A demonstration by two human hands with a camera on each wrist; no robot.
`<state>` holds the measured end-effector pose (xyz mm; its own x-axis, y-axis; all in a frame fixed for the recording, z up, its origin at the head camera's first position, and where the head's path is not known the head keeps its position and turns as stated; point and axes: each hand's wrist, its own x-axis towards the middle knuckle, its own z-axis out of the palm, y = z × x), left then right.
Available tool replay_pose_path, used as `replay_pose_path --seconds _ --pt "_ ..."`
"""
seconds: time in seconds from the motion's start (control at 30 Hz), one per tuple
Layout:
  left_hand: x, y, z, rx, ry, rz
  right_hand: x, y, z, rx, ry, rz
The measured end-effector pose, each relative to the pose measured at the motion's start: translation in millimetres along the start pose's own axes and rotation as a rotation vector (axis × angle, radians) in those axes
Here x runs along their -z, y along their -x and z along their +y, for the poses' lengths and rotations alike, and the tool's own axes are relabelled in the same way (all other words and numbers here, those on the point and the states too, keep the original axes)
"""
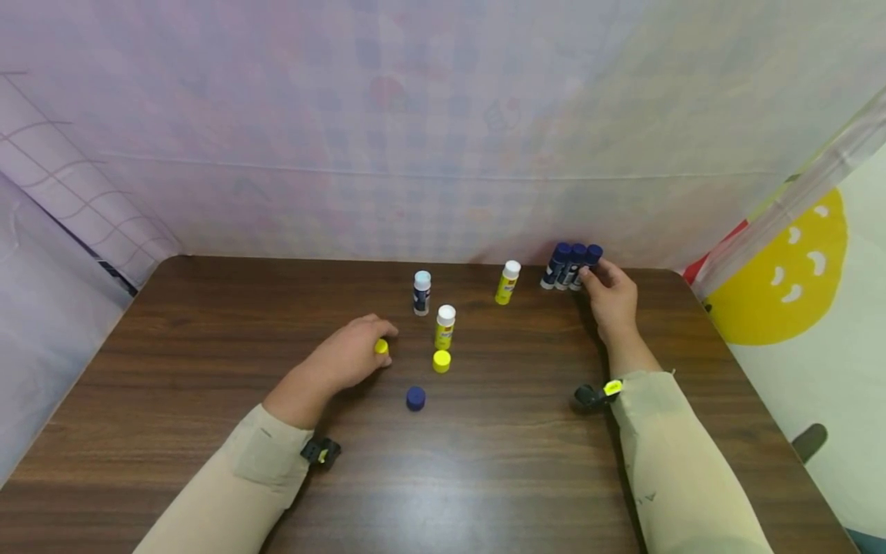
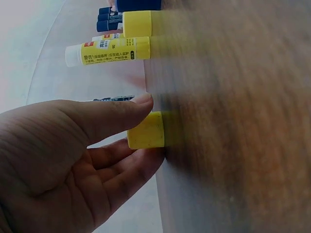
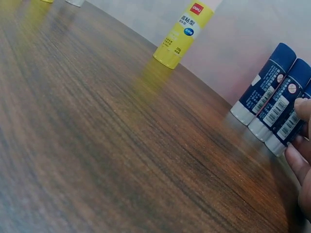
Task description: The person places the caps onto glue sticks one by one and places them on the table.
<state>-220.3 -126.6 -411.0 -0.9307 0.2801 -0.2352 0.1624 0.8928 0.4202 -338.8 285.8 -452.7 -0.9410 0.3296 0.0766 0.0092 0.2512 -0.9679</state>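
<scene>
Pinched between thumb and fingers of the left hand (image 1: 349, 350), a yellow cap (image 2: 146, 132) sits on the wooden table (image 1: 512, 462), left of center, its axis upright. At the back right, the right hand (image 1: 612, 300) grips the rightmost navy glue stick (image 3: 287, 127), last of three standing side by side and touching, long axes vertical, navy caps up and white bases down. Fingers cover much of the gripped stick, and the right-wrist view crops its cap; the head view shows only part of the yellow cap. Just left of the trio, a yellow glue stick (image 3: 184, 36) stands white end up, labeled "deli" on red above Chinese characters. Navy labels carry barcodes and print too small to read.
</scene>
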Motion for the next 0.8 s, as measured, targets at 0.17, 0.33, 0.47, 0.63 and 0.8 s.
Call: replay_pose_path --seconds 0.17,0.33,0.47,0.63,0.8 --pt "1.5 -0.1 0.9 0.017 0.006 -0.001 1 1.3 -2 0.003 0.005 -0.002" --pt "2.5 -1.3 0.1 0.004 -0.003 0.005 0 1.3 -2 0.017 -0.031 0.014" --pt "3.1 -1.9 0.1 0.000 -0.007 0.005 0 -0.3 2 0.025 -0.074 0.034" --pt "2.5 -1.8 -0.1 0.003 -0.007 0.002 1 -1.5 5 0.027 -0.096 0.057" --pt "2.4 -1.6 0.0 0.001 -0.011 0.005 3 -3.9 9 0.043 -0.122 0.069"
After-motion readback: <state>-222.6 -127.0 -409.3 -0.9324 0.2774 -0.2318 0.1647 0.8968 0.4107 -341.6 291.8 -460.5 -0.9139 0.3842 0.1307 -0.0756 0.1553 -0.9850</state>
